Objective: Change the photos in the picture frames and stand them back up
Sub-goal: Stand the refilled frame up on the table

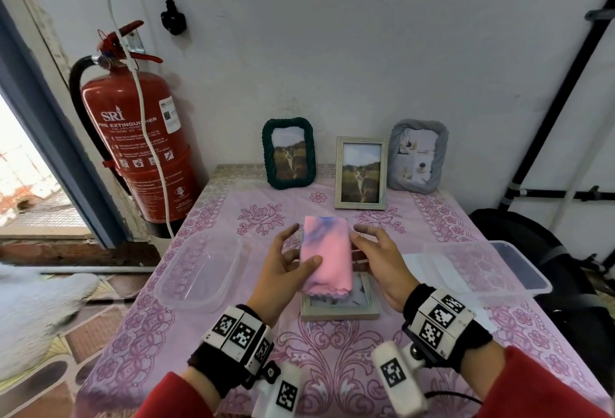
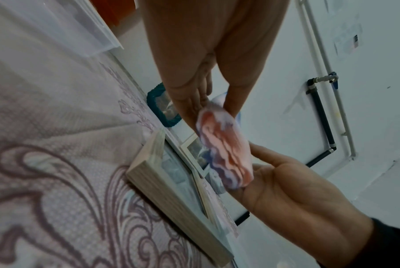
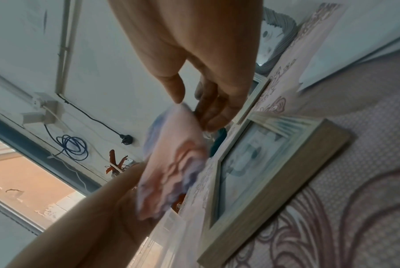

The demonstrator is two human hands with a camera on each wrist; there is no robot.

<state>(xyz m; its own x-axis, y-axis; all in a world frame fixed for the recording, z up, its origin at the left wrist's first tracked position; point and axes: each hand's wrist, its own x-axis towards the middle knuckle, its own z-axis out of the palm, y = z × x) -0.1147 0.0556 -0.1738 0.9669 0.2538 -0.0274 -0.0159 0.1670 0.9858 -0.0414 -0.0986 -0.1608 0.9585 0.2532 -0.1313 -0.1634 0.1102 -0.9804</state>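
Pink, flower-printed cloth covers the table [image 1: 332, 367] in front of the person, and everything sits on it. Off its far-left corner a red fire extinguisher [image 1: 139, 138] hangs on the wall. Two clear plastic tubs lie on the table, one on the left [image 1: 199, 271] and one on the right [image 1: 482, 268], well apart with the hands between them.

Along the far edge three picture frames stand upright: a dark green rope frame [image 1: 289, 153] on the left, a pale wooden frame [image 1: 361, 173] in the middle, both showing a cat in a field, and a grey rope frame [image 1: 418, 155] on the right with a pale picture.

Nearer the person a second pale wooden frame [image 1: 339, 306] lies flat, glass up, partly hidden under a folded pink and blue cloth [image 1: 327, 254] held just above it.

Left hand [image 1: 286, 268] grips the cloth's left edge, thumb curled over the top and fingers beneath. Right hand [image 1: 379, 258] pinches the right edge between thumb and fingertips, its other fingers loosely spread.
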